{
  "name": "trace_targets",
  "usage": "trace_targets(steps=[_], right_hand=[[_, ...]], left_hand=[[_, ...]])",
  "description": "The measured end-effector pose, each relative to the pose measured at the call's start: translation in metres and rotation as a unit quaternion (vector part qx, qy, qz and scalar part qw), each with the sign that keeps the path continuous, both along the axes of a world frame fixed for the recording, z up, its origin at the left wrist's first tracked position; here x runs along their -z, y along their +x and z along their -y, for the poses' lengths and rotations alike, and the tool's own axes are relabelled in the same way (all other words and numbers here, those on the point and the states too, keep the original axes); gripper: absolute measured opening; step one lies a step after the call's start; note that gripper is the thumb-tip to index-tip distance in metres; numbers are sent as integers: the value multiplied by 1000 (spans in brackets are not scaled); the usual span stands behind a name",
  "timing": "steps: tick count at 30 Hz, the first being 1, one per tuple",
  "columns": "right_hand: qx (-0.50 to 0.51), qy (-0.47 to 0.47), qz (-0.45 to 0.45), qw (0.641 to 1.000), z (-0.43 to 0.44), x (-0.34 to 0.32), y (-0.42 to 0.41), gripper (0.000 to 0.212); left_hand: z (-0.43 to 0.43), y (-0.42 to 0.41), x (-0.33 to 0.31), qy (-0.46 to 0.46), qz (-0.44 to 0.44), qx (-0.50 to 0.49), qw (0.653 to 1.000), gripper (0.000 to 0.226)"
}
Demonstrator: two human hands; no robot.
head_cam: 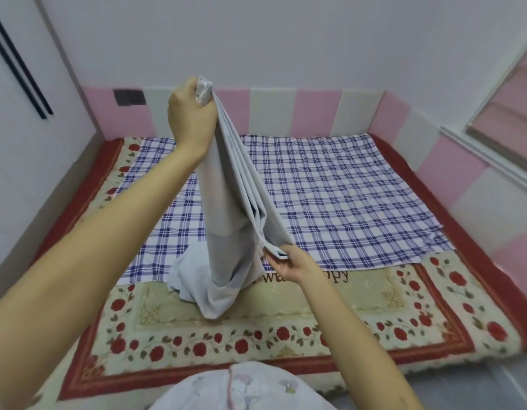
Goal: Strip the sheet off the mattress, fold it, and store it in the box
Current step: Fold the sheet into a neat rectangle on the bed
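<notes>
A pale grey sheet [235, 202] hangs in several long pleats above the mattress [256, 329]. My left hand [191, 116] is raised high and grips the bunched top end. My right hand [291, 263] pinches the stacked fold edges lower down, to the right. The sheet's bottom end lies crumpled on the mattress near the front middle. No box is in view.
A blue and white checked cloth [345, 190] lies spread over the far part of the mattress, on a red rose-patterned blanket [433, 315]. Pink and white padded panels [285, 110] line the walls. A window [504, 113] is at the right.
</notes>
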State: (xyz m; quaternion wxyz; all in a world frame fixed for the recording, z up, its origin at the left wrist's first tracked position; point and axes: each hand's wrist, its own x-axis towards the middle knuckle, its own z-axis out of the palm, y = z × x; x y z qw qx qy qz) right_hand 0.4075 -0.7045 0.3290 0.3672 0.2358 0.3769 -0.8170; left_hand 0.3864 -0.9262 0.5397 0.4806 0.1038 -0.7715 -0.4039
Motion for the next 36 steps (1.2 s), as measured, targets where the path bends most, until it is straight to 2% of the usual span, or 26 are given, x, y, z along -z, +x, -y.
trace_targets(steps=[3, 6, 12, 16, 20, 23, 26, 30, 32, 34, 36], right_hand=[[-71, 47, -24, 996, -11, -4, 3, 8], [-108, 32, -53, 992, -19, -1, 4, 14], [-116, -17, -107, 987, -27, 13, 12, 41], [-99, 3, -120, 988, -28, 23, 13, 40], [-88, 132, -166, 973, -28, 35, 14, 24], [-120, 281, -199, 931, -27, 39, 15, 20], [-143, 364, -213, 896, -26, 37, 13, 9], [-190, 435, -189, 860, -32, 28, -1, 12], [-139, 435, -148, 877, -34, 25, -21, 15], [-45, 406, -114, 906, -39, 11, -46, 20], [29, 342, -112, 933, -33, -38, -88, 28]], left_hand=[[2, 6, 10, 4, 4, 4, 1000, 38], [2, 13, 19, 10, 8, 7, 1000, 37], [3, 25, 29, 15, -6, 7, 1000, 34], [0, 34, 35, 31, -8, 4, 999, 34], [-2, 42, 48, 50, -5, -4, 999, 35], [-2, 46, 56, 50, -7, -11, 999, 38], [1, 49, 64, 57, 7, -24, 998, 38], [19, 52, 72, 32, 49, -41, 997, 15], [29, 47, 75, 16, 115, -54, 992, 20], [41, 43, 79, 1, 183, -55, 981, 23], [60, 38, 64, -1, 209, -63, 976, 23]])
